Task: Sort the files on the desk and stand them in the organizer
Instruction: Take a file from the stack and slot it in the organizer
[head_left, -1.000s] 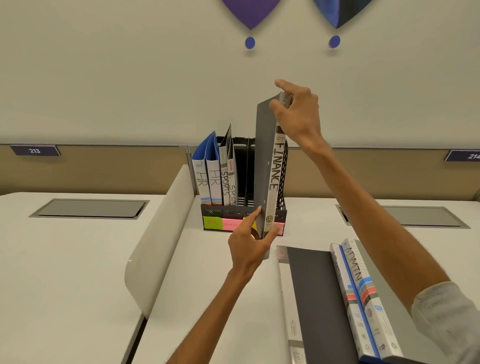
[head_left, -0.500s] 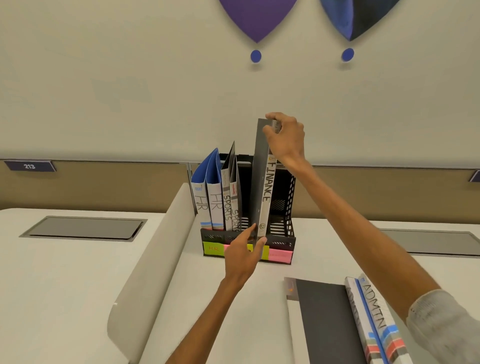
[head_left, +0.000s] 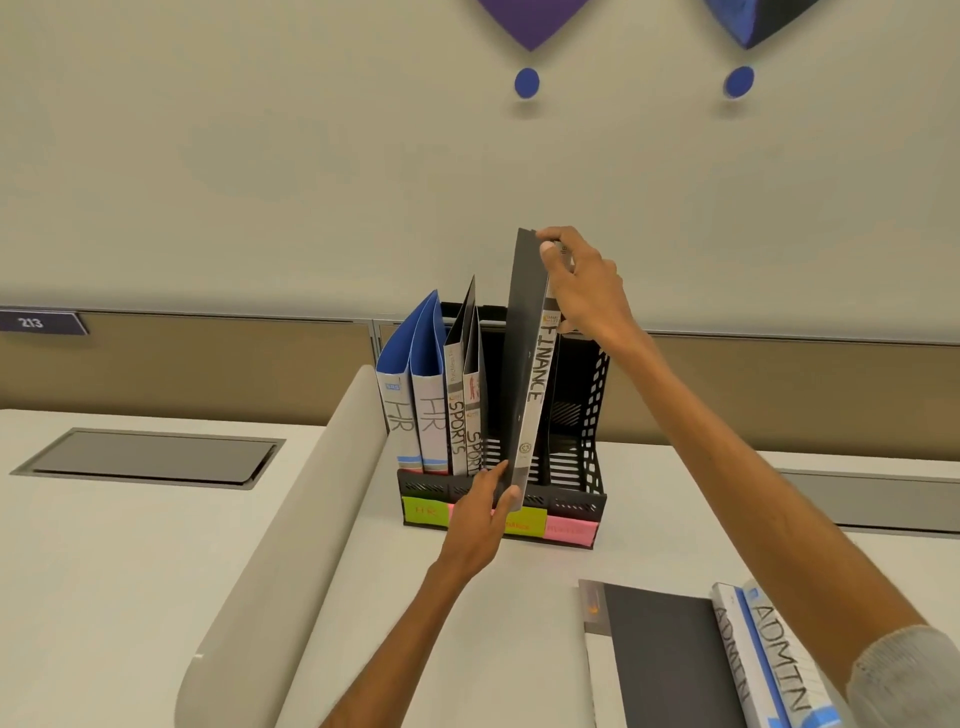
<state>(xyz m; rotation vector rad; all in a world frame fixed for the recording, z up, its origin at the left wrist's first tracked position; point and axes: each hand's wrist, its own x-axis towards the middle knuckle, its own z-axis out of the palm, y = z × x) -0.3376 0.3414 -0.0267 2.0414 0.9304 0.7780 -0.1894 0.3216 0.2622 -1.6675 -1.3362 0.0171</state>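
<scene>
A pale table (head_left: 649, 519) carried everything, with a curved grey divider (head_left: 270, 545) running along its left side. Toward the back of the table stood a black organizer (head_left: 587, 415) with perforated walls. The tall grey FINANCE file (head_left: 530, 374) was held upright in front of its middle, leaning slightly, spine toward the camera. Its lower corner overlapped the organizer's front lip, and whether it sat in a compartment could not be told. A dark folder (head_left: 665, 665) lay flat on the near right of the table, and two ADMIN files (head_left: 769, 660) lay just beside it. Two blue HR files (head_left: 415, 415) stood in the leftmost compartment, with two SPORTS files (head_left: 462, 415) upright in the next one. The compartments on the right showed only their slotted walls. The right hand (head_left: 582, 291) gripped the top of the FINANCE file, thumb on the near cover and fingers curled over the upper edge. The left hand (head_left: 480, 514) pinched the file's bottom corner between thumb and fingers. Green and pink labels (head_left: 423, 512) were stuck along the organizer's base
</scene>
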